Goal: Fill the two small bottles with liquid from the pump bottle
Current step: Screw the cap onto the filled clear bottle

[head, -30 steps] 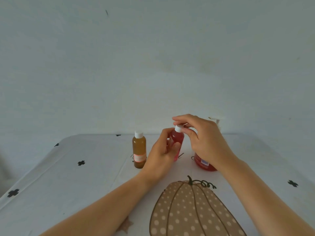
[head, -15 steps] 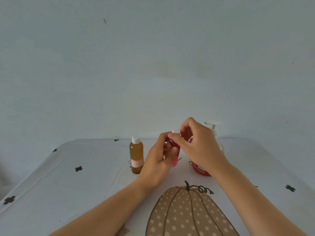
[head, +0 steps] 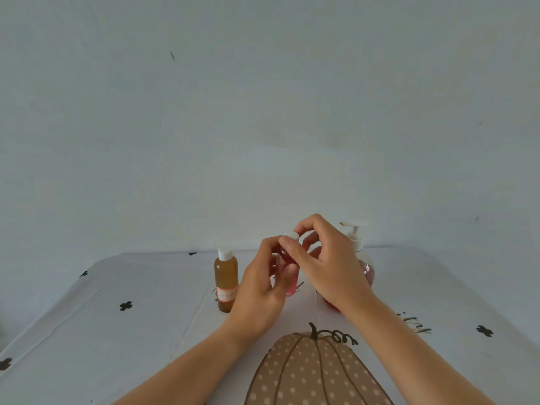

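Head view: within the last second the right hand (head: 327, 267) has rolled at the wrist, thumb and forefinger pinching the white cap (head: 293, 235) atop the small red bottle (head: 290, 287), which the left hand (head: 257, 293) grips upright between the capped amber bottle (head: 226, 280) and the pump bottle (head: 365, 267) on the bench (head: 146, 331); a twist, tightening or loosening unclear, though red liquid inside suggests closing
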Demonstrator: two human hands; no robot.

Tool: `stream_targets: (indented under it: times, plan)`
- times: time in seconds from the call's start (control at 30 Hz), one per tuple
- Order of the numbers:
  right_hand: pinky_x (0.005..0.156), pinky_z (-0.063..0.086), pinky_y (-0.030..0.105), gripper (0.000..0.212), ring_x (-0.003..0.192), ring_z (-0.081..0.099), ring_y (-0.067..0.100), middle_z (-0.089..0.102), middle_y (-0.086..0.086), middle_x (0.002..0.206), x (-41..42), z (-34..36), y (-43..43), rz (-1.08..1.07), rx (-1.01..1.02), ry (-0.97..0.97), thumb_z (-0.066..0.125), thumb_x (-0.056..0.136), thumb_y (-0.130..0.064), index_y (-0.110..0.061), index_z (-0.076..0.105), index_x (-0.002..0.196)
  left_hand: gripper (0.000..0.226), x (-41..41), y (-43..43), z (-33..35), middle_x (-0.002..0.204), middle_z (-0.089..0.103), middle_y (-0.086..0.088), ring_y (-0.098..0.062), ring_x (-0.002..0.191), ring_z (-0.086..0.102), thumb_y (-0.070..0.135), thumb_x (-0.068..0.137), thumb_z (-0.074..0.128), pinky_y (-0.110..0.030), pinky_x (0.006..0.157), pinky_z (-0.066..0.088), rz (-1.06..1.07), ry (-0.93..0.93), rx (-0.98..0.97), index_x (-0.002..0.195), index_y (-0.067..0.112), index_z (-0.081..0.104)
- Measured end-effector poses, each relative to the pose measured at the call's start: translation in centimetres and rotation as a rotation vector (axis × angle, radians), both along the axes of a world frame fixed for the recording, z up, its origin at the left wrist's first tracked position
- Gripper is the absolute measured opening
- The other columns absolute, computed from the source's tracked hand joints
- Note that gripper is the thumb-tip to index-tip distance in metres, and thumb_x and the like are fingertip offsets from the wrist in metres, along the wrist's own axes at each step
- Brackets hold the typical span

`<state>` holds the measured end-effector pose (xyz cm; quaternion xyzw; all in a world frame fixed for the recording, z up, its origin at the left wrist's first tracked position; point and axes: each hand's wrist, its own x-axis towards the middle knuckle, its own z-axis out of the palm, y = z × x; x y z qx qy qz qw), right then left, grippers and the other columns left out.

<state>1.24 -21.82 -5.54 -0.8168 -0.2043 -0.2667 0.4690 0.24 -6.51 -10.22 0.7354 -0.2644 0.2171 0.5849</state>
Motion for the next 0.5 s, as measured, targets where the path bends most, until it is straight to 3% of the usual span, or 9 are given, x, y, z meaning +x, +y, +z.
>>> stream_targets:
  times: [0.1,0.2,0.27,0.37,0.43,0.5]
  plan:
    - [0.080,0.057,0.026,0.019,0.100,0.066,0.009,0.067,-0.019,0.112,-0.27,-0.12,0.15,0.056,-0.025,-0.010,0.065,0.104,-0.036,-0.028,0.068,0.121,0.029,0.30,0.15,-0.20,0.100,0.069,0.005,-0.014,0.082,0.064,0.037,0.107,0.061,-0.037,0.077,0.061,0.027,0.004,0.008,0.134,0.028,0.055]
    - [0.077,0.058,0.027,0.016,0.097,0.067,0.008,0.068,-0.022,0.106,-0.22,-0.04,0.17,0.024,-0.007,0.017,0.069,0.100,-0.044,-0.031,0.066,0.108,0.025,0.39,0.17,-0.25,0.104,0.071,0.004,-0.023,0.088,0.068,0.032,0.108,0.062,-0.045,0.082,0.062,0.023,0.019,0.021,0.132,0.029,0.055]
    - [0.078,0.058,0.024,0.020,0.100,0.067,0.007,0.067,-0.025,0.109,-0.21,-0.02,0.19,0.040,0.008,0.047,0.067,0.100,-0.045,-0.032,0.066,0.115,0.026,0.19,0.09,-0.17,0.105,0.072,0.003,-0.027,0.090,0.069,0.031,0.107,0.063,-0.048,0.082,0.062,0.011,0.030,0.011,0.132,0.029,0.056]
    - [0.078,0.058,0.025,0.017,0.101,0.068,0.006,0.070,-0.022,0.106,-0.25,-0.12,0.15,0.024,-0.011,0.012,0.066,0.103,-0.038,-0.029,0.071,0.116,0.030,0.22,0.18,-0.21,0.103,0.071,0.004,-0.023,0.088,0.068,0.034,0.106,0.063,-0.047,0.083,0.061,0.021,0.028,0.007,0.135,0.029,0.056]
    - [0.076,0.058,0.025,0.017,0.098,0.069,0.004,0.072,-0.020,0.100,-0.22,0.02,0.09,-0.025,-0.002,0.003,0.070,0.098,-0.045,-0.029,0.071,0.105,0.027,0.20,0.18,-0.20,0.099,0.070,0.002,-0.019,0.084,0.066,0.035,0.106,0.063,-0.046,0.082,0.061,0.017,0.030,0.010,0.131,0.029,0.056]
    - [0.076,0.059,0.026,0.021,0.099,0.069,0.004,0.073,-0.020,0.102,-0.19,0.04,0.07,-0.024,0.019,0.017,0.070,0.098,-0.048,-0.029,0.070,0.108,0.027,0.06,0.10,-0.12,0.098,0.070,0.002,-0.017,0.082,0.066,0.036,0.105,0.063,-0.043,0.082,0.062,0.008,0.031,0.006,0.131,0.028,0.056]
